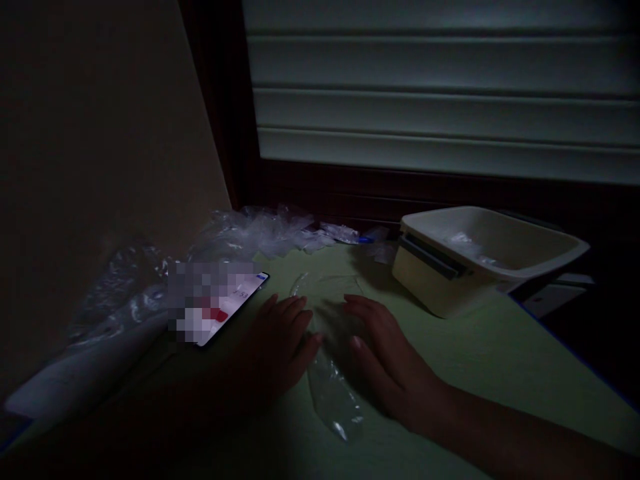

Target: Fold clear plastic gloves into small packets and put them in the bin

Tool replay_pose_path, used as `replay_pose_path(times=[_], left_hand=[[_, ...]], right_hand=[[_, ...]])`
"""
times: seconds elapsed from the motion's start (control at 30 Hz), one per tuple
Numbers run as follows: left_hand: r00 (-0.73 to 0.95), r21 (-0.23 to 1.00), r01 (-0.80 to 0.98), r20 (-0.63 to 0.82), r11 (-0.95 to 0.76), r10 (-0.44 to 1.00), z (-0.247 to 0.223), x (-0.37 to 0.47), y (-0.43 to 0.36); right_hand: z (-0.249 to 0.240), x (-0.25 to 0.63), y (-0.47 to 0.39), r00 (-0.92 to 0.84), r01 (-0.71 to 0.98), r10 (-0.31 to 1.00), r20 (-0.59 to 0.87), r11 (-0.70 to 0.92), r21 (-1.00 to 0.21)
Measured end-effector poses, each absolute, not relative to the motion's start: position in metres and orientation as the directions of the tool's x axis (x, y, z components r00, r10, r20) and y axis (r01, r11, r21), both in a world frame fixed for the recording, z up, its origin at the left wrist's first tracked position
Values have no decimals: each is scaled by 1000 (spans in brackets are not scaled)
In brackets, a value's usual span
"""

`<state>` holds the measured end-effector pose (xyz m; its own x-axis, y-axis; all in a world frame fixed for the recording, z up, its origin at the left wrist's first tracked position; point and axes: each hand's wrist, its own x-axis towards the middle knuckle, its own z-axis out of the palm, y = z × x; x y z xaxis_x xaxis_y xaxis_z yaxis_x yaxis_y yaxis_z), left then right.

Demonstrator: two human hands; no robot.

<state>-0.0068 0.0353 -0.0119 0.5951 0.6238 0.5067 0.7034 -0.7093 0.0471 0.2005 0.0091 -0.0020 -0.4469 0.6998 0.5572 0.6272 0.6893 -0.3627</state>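
A clear plastic bag [336,393] lies on the green table surface, between and beneath my two hands. My left hand [283,343] is at the bag's left side, palm down, its fingers apart and slightly bent. On the other side, my right hand [385,353] is held with fingers apart, the thumb separate from the forefinger. Neither hand grips anything. The light is dim, so whether the fingertips touch the film is hard to make out.
A lit phone [230,307] lies left of my left hand. Crumpled clear plastic [260,230] is heaped along the back and left. A cream bin [430,277] with clear plastic inside stands at the back right of the green table [470,360]. Slatted shutters [425,110] rise behind.
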Motion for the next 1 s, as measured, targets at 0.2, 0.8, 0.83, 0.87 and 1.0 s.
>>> replay_pose_path(times=[0.2, 0.8, 0.83, 0.87, 1.0], left_hand=[[613, -23, 712, 507, -702, 606, -17, -8, 37], [624, 31, 720, 409, -694, 666, -11, -10, 36], [624, 28, 721, 410, -693, 665, -12, -10, 36], [621, 23, 721, 422, -693, 660, -13, -11, 36], [614, 5, 710, 484, -704, 623, -17, -13, 35]], right_hand=[[0, 198, 6, -657, 637, 703, 273, 711, -297], [14, 211, -24, -811, 217, 238, 535, 971, -102], [15, 212, -23, -775, 227, 260, 576, 965, -131], [17, 212, -22, -716, 236, 284, 638, 958, -162], [20, 204, -12, -496, 271, 345, 797, 933, -236]])
